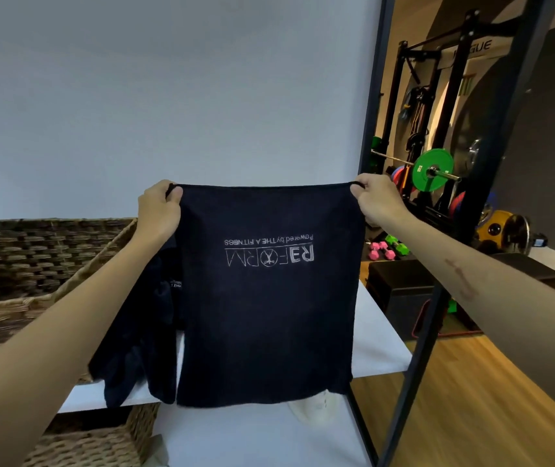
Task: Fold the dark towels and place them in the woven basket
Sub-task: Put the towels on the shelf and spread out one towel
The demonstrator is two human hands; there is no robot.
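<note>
white shelf [380, 345] | woven basket [33, 261] left | dark towels [141, 332] heaped

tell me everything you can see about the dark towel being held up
The dark towel is navy-black terry-looking cloth, hanging flat and upright in front of the white shelf. The left hand and right hand each pinch a top corner, stretching the top edge taut. White printed lettering reads upside down and mirrored. Its lower edge hangs free.

This is a gym: at far right stands a black steel squat rack [437, 106] holding a barbell with a green weight plate [432, 170], pink dumbbells [381, 250] on the floor.
</note>
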